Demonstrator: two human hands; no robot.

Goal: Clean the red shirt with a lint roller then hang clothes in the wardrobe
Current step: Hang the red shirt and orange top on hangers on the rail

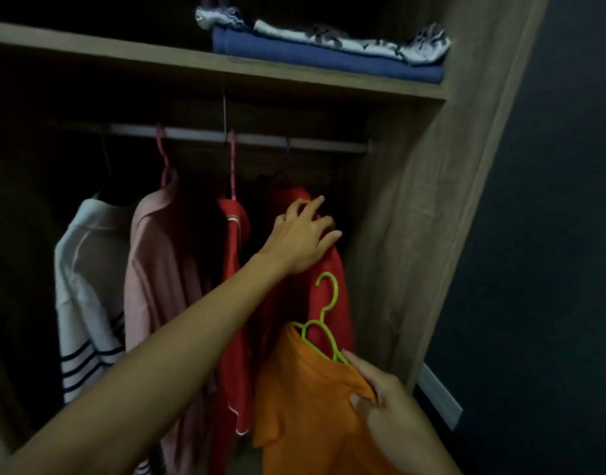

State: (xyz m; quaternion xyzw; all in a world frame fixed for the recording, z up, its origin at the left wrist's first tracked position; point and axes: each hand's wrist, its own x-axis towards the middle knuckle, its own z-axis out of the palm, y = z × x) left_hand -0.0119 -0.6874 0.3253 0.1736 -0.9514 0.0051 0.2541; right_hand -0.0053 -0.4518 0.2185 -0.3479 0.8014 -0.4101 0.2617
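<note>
Plain red fabric shirt [329, 289], centre-right of frame, hangs at the right end of the pale metal wardrobe rail [246, 138]; its hanger is hard to make out in the dark. Left hand [303, 234] rests on its shoulder, fingers spread and nearly straight, gripping nothing. Right hand [380, 395], lower right, pinches the shoulder of an orange fabric shirt [308, 406] on a lime-green plastic hanger [324, 323], hook free, below the rail and in front of the red shirt. Left along the rail: red garment with white piping [233, 269], pale pink shirt [157, 262], white top with dark stripes [85, 286]. Wood-grain wardrobe [404, 217], dim inside; the shelf above holds a folded blue cloth [315, 56] under a patterned white cloth [329, 36]. Dark wall [548, 234] at right.
</note>
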